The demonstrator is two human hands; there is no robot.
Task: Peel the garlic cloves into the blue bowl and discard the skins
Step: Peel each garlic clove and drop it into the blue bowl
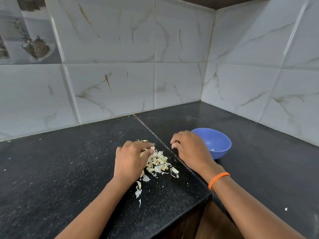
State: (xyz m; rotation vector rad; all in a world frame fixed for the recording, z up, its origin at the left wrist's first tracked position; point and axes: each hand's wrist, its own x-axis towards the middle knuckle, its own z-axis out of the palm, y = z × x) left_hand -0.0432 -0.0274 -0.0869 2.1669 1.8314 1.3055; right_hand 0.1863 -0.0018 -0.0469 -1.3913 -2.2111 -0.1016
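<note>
Two hands work mid-peel: the left hand (pixel 131 158) rests curled in the skins (pixel 158 163) on the bench (pixel 69 169); the right hand (pixel 189 149) pinches a clove (pixel 174 145) just left of the blue bowl (pixel 221 144). Next, probably, dropping it in.

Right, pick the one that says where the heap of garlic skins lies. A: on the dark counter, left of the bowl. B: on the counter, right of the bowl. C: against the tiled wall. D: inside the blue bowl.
A: the garlic skins lie loose on the dark counter by the left hand, while the blue bowl sits further right, behind the right hand.
</note>
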